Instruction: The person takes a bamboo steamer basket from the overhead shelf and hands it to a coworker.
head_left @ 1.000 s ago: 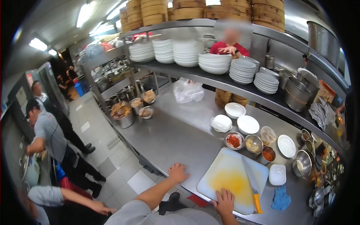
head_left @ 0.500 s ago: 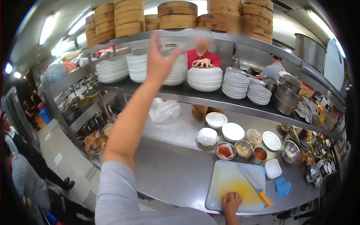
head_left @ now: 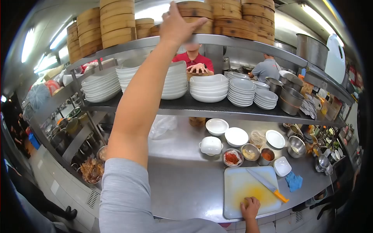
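Note:
My left hand (head_left: 178, 25) is raised at the top shelf, thumb spread from the fingers, in front of a bamboo steamer (head_left: 196, 8). Whether it touches the steamer I cannot tell. Down at the counter, my right hand (head_left: 250, 207) rests on the near part of a white cutting board (head_left: 232, 190), fingers slightly bent and nothing visible in them. Yellow stains mark the board around it. A knife with an orange handle (head_left: 280, 196) lies across the board's right side, apart from my right hand.
White bowls (head_left: 209, 88) and plates (head_left: 241, 91) are stacked on the middle shelf. On the steel counter stand a lidded white pot (head_left: 211, 146), several ingredient bowls and a blue cloth (head_left: 294, 181). A co-worker in red (head_left: 198, 62) stands behind the shelves, hands on a steamer.
My left hand has risen from in front of the plate shelf to the steamers on the top shelf. My right hand stays on the board. The view has shifted.

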A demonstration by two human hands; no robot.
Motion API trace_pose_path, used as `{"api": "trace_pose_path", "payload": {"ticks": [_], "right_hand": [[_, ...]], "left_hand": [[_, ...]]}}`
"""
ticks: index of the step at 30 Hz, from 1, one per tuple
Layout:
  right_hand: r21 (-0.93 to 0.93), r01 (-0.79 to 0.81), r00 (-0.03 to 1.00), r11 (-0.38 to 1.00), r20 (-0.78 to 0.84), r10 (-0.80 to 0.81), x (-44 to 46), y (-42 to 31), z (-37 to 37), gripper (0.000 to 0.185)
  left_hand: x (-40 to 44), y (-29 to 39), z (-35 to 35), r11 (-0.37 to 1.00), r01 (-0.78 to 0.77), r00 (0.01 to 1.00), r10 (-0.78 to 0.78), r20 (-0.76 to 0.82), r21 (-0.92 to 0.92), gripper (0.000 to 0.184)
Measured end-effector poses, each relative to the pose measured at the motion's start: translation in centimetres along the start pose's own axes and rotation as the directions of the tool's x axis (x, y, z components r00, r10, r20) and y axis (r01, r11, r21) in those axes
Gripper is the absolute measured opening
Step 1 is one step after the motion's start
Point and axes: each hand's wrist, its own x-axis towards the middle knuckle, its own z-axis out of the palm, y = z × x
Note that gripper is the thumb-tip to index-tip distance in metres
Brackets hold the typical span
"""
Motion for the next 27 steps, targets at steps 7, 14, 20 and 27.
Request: {"api": "trace_pose_path", "payload": {"ticks": [7,14,20,27], "right_hand": [[0.011,-0.03,1.0,0.999,-0.005,0.03,0.0,-0.3,-0.5,0.035],[0.033,-0.018,0.999,0.999,-0.027,0.019,-0.1,-0.4,-1.0,0.037],[0.023,-0.041,0.999,0.999,-0.01,0.041,0.0,-0.2,-1.3,0.033],[0.043,-0.058,0.998,0.997,0.021,0.057,0.1,0.1,-1.5,0.033]], "left_hand": [[9.3,-9.6,1.8,0.996,-0.081,0.985,0.085,-0.149,0.031,0.066],[10.4,-10.4,2.6,0.847,-0.151,0.791,-0.207,0.576,0.51,0.088],[11.0,-11.7,1.7,0.951,-0.045,0.998,0.03,0.053,0.306,0.074],[14.3,-2.3,-3.9,0.977,-0.209,0.974,0.213,0.079,-0.052,0.072]]}}
